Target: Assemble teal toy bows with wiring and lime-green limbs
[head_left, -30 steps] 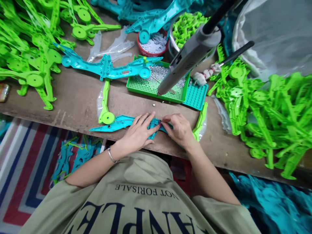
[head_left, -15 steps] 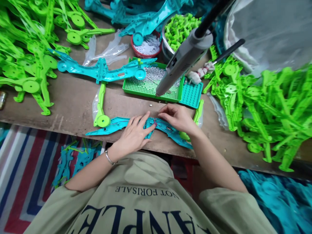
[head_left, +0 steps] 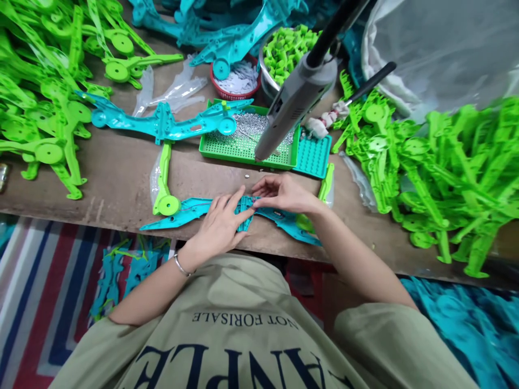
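A long blue plastic part [head_left: 190, 210] lies near the table's front edge, hollow side up, with a thin reddish wire along it. My left hand [head_left: 221, 219] rests on its middle, fingers spread. From the right, my right hand [head_left: 284, 193] reaches over the same part, thumb and fingertips close together near its centre; anything between them is too small to tell. A green arm with a round end [head_left: 168, 205] touches the part's left side, and another green arm [head_left: 326, 183] stands at its right.
A grey electric screwdriver [head_left: 290, 108] hangs above a green tray [head_left: 243, 155] of screws. Behind lies another blue part [head_left: 182, 128]. Green parts are piled at left [head_left: 48, 129] and right [head_left: 438, 173]. A red basket [head_left: 235, 96] and metal bowl [head_left: 267, 81] stand at the back.
My right hand has moved left to the middle of the blue part, its fingers now over the wire there. My left hand stays on the part. The view has shifted slightly.
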`<state>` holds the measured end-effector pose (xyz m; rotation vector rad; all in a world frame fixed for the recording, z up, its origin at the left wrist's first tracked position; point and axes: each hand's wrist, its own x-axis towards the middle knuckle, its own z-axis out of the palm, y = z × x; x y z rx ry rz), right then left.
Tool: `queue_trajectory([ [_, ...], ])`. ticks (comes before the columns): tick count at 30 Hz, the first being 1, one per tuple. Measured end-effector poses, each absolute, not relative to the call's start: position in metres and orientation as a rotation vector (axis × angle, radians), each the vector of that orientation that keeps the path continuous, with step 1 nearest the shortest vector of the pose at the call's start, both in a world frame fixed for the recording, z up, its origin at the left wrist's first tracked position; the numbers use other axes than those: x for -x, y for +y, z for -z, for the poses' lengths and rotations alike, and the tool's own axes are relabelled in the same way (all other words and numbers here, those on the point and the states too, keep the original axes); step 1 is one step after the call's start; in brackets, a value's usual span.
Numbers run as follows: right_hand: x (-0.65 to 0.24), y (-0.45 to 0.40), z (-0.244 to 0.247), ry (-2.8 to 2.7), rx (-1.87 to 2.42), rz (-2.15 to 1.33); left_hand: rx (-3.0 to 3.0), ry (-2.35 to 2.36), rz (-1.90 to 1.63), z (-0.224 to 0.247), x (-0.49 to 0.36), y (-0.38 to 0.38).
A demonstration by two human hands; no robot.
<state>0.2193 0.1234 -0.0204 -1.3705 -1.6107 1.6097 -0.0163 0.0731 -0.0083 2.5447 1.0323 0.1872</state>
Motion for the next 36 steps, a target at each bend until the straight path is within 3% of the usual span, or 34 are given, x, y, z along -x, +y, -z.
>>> queue_trajectory([
  [17, -0.229, 0.116, 0.025, -1.570, 1.318, -1.541, -2.592, 1.049, -0.243, 0.011, 0.016, 0.071],
  [28, -0.281, 0.065, -0.003, -1.659, 1.732, -0.840, -2.535, 1.255, -0.273, 0.020, 0.004, 0.047],
  [36, -0.244, 0.068, -0.019, -1.982, 1.510, -0.589, -2.472, 1.309, -0.309, 0.038, -0.004, 0.026],
])
